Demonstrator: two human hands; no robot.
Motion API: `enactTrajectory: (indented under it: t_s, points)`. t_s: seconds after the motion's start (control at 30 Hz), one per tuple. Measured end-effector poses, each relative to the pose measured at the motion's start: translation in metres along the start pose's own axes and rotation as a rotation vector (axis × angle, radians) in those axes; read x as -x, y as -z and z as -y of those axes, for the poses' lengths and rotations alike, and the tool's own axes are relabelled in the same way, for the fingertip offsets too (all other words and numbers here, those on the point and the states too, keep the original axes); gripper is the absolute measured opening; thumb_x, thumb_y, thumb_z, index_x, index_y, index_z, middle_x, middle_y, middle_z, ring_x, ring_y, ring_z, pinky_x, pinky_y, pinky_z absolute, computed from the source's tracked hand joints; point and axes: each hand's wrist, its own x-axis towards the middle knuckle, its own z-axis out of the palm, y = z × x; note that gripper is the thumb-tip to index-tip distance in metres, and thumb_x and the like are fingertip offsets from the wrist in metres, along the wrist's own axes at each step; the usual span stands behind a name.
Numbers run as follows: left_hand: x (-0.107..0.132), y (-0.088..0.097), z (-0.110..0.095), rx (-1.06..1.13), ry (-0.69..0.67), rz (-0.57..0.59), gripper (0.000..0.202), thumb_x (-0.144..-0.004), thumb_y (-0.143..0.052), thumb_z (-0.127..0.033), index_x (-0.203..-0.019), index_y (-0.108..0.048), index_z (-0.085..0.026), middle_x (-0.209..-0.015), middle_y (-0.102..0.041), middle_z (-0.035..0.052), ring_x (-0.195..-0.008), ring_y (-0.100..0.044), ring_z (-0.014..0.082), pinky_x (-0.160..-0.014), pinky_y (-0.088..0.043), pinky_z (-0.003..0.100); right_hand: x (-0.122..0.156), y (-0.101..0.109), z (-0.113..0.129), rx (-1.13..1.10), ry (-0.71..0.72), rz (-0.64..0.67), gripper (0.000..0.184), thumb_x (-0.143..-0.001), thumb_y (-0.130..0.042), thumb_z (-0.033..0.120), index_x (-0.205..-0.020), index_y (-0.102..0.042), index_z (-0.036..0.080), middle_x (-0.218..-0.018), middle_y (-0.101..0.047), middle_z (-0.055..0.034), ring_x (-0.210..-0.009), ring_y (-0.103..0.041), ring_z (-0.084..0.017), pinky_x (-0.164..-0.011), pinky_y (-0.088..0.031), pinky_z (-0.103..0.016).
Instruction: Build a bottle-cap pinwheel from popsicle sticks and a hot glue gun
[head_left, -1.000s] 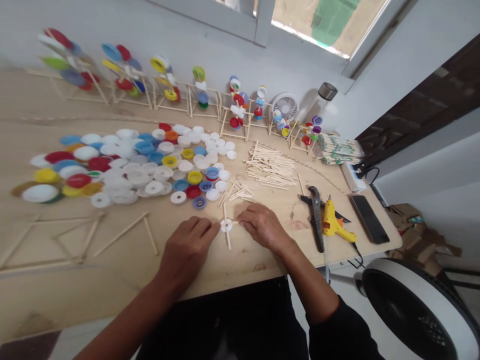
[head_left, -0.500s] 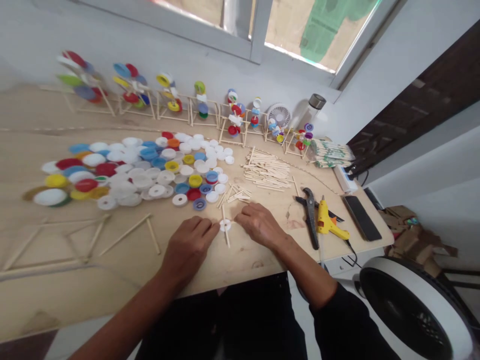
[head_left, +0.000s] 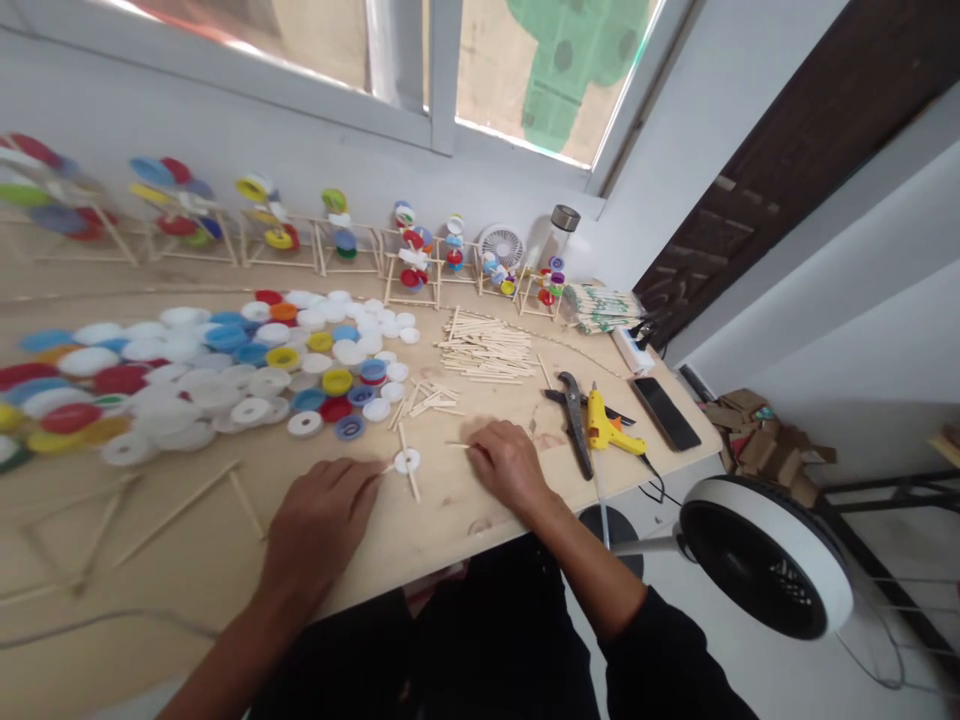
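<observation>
A small white cap (head_left: 407, 461) lies on crossed wooden sticks near the front of the wooden table (head_left: 442, 520). My left hand (head_left: 319, 525) rests palm down just left of it, fingertips touching a stick end; the fingers are loosely curled. My right hand (head_left: 506, 465) lies to the right of the cap, fingers bent and pinching a short thin stick (head_left: 456, 444) that points left. The cap sits between both hands, apart from the right one.
A spread of coloured bottle caps (head_left: 225, 365) covers the table's left. A pile of sticks (head_left: 484, 348), pliers (head_left: 576, 420), a yellow glue gun (head_left: 604, 425) and a phone (head_left: 666, 412) lie right. Cap-and-stick models (head_left: 409, 250) line the wall. A floor fan (head_left: 765, 555) stands right.
My right hand has drawn back to the right, away from the cap, with a short stick. The left hand has slipped slightly back too. The view has swung up and right.
</observation>
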Motion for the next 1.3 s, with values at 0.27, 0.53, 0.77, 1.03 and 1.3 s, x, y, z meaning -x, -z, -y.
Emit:
enactTrajectory:
  t_s: [0.27, 0.53, 0.77, 1.03, 1.3]
  points:
    - [0.010, 0.008, -0.012, 0.051, 0.068, -0.019, 0.018, -0.095, -0.047, -0.027, -0.092, -0.064, -0.025, -0.083, -0.076, 0.0032, -0.078, -0.070, 0.0238, -0.067, -0.049, 0.037, 0.001, 0.000, 0.008, 0.069, -0.041, -0.025, 0.011, -0.096, -0.059, 0.019, -0.091, -0.069, 0.019, -0.094, -0.067, -0.0094, -0.094, -0.056, -0.026, -0.082, -0.041, -0.037]
    - [0.010, 0.009, -0.018, 0.121, 0.139, -0.022, 0.018, -0.095, -0.046, -0.027, -0.093, -0.064, -0.024, -0.090, -0.078, 0.0056, -0.084, -0.072, 0.0238, -0.075, -0.051, 0.038, 0.066, 0.067, -0.080, 0.139, -0.094, -0.473, 0.020, -0.096, -0.052, 0.023, -0.107, -0.069, 0.018, -0.103, -0.071, -0.0129, -0.097, -0.062, -0.027, -0.088, -0.048, -0.041]
    - [0.005, 0.005, -0.018, 0.168, 0.151, -0.038, 0.019, -0.096, -0.046, -0.029, -0.095, -0.065, -0.024, -0.096, -0.079, 0.0071, -0.089, -0.073, 0.0243, -0.080, -0.053, 0.039, 0.116, 0.080, -0.141, 0.383, -0.177, -0.318, 0.039, -0.090, -0.047, 0.017, -0.125, -0.063, 0.016, -0.119, -0.069, -0.0168, -0.104, -0.062, -0.031, -0.088, -0.050, -0.046]
    - [0.001, -0.001, -0.020, 0.127, 0.044, -0.041, 0.018, -0.097, -0.049, -0.023, -0.101, -0.067, -0.022, -0.101, -0.080, 0.0079, -0.096, -0.073, 0.0244, -0.087, -0.054, 0.041, 0.106, 0.074, -0.153, 0.495, -0.166, -0.183, 0.045, -0.086, -0.052, 0.019, -0.130, -0.060, 0.017, -0.127, -0.065, -0.0178, -0.107, -0.061, -0.032, -0.085, -0.050, -0.045]
    - [0.002, -0.004, -0.019, 0.046, -0.049, -0.054, 0.021, -0.096, -0.051, -0.019, -0.104, -0.070, -0.021, -0.102, -0.080, 0.0080, -0.097, -0.073, 0.0253, -0.088, -0.054, 0.042, 0.098, 0.075, -0.163, 0.508, -0.146, -0.137, 0.043, -0.082, -0.053, 0.016, -0.124, -0.061, 0.017, -0.125, -0.065, -0.0172, -0.105, -0.062, -0.032, -0.085, -0.051, -0.044]
